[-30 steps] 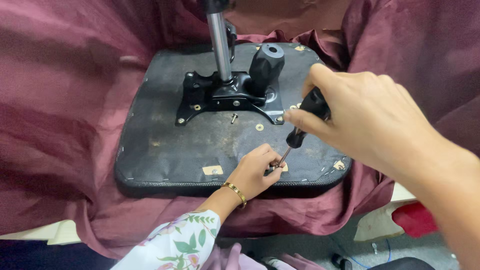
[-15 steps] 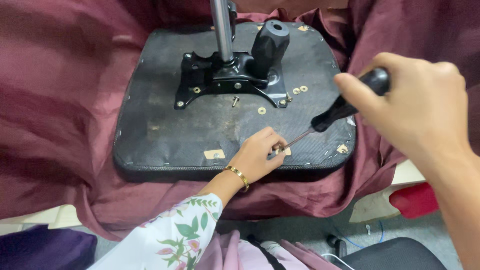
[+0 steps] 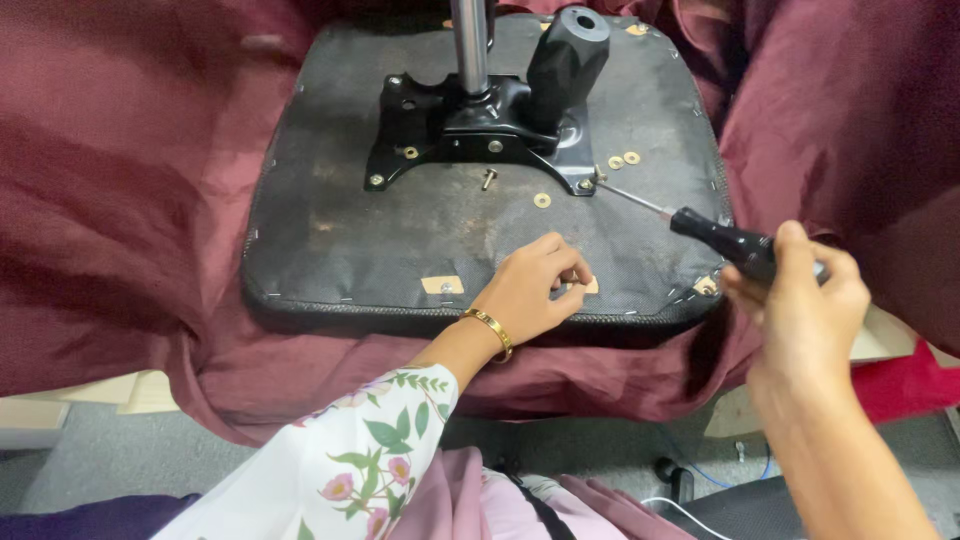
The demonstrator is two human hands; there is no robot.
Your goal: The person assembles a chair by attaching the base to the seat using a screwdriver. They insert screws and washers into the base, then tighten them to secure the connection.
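Landmark: upturned chair seat base [image 3: 340, 230], black fabric underside facing up, lying on maroon cloth [image 3: 120, 200].

Left of seat centre: black metal mounting plate [image 3: 470, 135] bolted to the underside, a grey steel column [image 3: 470, 45] rising from it, a black knob [image 3: 565, 50] at the plate's right. One loose screw [image 3: 489, 178] just below the plate. Brass-coloured washers [image 3: 622, 160] lie right of the plate.

Near front edge of seat: left hand [image 3: 530, 290], gold bangle [image 3: 490, 330] at wrist, floral sleeve [image 3: 350, 470]. Fingers curled inward, tips pressed to the fabric; whether they pinch anything I cannot tell.

Right front corner of seat: right hand [image 3: 800, 300] wrapped closed around the black handle of a screwdriver [image 3: 700, 225]. Shaft slants up-left across the seat; tip sits at the plate's lower right foot, at a bolt [image 3: 590, 182].
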